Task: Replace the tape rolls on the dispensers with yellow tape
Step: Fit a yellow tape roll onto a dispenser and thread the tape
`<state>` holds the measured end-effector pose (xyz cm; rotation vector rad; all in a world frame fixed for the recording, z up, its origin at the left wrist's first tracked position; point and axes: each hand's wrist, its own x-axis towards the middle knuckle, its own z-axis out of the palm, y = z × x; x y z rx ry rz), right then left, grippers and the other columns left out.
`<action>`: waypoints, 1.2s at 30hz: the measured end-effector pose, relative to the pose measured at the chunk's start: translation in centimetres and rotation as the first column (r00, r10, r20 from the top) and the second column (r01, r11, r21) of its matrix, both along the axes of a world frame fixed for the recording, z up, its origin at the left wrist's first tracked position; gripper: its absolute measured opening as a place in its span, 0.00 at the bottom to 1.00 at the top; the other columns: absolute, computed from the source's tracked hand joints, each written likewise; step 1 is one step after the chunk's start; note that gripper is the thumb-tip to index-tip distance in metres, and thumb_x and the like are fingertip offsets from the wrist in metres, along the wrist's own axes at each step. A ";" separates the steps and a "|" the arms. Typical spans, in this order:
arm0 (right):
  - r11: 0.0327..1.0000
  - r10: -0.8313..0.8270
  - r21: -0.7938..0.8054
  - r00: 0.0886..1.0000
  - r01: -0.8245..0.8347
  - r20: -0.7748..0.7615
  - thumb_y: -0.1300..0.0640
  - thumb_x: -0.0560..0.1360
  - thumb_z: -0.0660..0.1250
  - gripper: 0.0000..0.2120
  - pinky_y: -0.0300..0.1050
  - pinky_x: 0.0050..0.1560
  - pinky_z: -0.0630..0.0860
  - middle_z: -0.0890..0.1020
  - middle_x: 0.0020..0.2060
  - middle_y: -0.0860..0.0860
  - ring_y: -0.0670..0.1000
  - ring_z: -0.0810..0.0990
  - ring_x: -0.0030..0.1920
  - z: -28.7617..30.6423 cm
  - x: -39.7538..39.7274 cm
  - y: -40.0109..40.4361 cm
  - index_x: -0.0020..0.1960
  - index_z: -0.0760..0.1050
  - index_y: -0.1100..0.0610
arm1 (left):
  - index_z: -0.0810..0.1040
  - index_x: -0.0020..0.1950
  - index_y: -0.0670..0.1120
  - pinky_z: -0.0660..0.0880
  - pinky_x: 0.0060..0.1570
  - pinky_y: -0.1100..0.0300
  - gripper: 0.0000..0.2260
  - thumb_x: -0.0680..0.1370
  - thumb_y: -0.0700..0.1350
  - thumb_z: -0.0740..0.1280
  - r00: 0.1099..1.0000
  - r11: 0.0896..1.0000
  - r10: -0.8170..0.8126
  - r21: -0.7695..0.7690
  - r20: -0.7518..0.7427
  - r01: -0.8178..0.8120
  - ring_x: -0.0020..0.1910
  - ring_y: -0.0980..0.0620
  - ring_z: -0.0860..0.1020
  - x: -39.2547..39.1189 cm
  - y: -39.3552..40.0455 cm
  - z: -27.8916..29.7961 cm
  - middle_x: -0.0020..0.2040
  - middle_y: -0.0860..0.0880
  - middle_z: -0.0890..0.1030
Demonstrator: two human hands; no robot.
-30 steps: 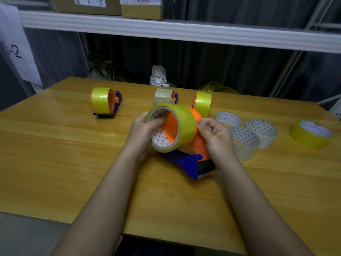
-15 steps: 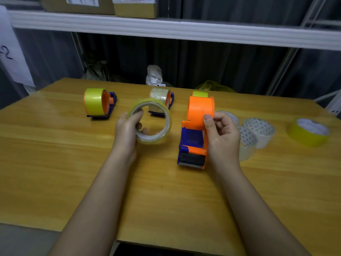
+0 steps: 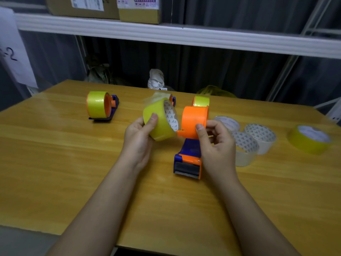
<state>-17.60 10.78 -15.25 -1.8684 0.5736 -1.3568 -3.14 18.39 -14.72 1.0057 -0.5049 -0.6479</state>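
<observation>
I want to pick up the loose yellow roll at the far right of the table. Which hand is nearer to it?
Right. The right hand holds the dispenser, nearer the loose yellow roll; the left hand is farther.

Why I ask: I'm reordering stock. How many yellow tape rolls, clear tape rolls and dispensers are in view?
Yellow tape rolls: 4
Clear tape rolls: 4
Dispensers: 4
Total: 12

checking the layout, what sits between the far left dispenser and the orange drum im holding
In the head view, the yellow roll gripped by the left hand fills that stretch; behind it stands a dispenser with clear tape.
</observation>
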 end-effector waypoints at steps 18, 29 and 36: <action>0.989 0.047 0.147 0.997 -0.036 -0.066 0.44 0.69 0.68 0.07 0.39 0.59 0.68 0.75 0.52 0.41 0.49 0.71 0.60 -0.8 0.6 -0.6 0.37 0.73 0.46 | 0.75 0.60 0.48 0.74 0.59 0.40 0.16 0.73 0.49 0.65 0.981 0.988 -0.146 0.066 0.128 0.139 0.56 0.41 0.80 -1.5 0.2 -0.5 0.55 0.43 0.82; 0.944 0.194 0.272 0.981 -0.188 0.007 0.60 0.75 0.68 0.06 0.23 0.54 0.68 0.67 0.71 0.49 0.45 0.66 0.69 -0.5 0.5 -0.3 0.42 0.72 0.53 | 0.73 0.65 0.45 0.72 0.60 0.37 0.21 0.74 0.51 0.65 0.978 0.986 -0.152 0.092 0.145 0.140 0.57 0.40 0.79 -1.5 0.3 -0.4 0.58 0.41 0.80; 0.907 0.212 0.344 0.969 -0.243 0.123 0.61 0.73 0.71 0.18 0.35 0.49 0.78 0.70 0.65 0.49 0.48 0.73 0.63 -0.5 0.8 -0.3 0.56 0.68 0.50 | 0.74 0.63 0.49 0.71 0.61 0.37 0.17 0.76 0.53 0.63 0.978 0.987 -0.148 0.081 0.145 0.137 0.58 0.42 0.79 -1.4 0.3 -0.6 0.58 0.42 0.81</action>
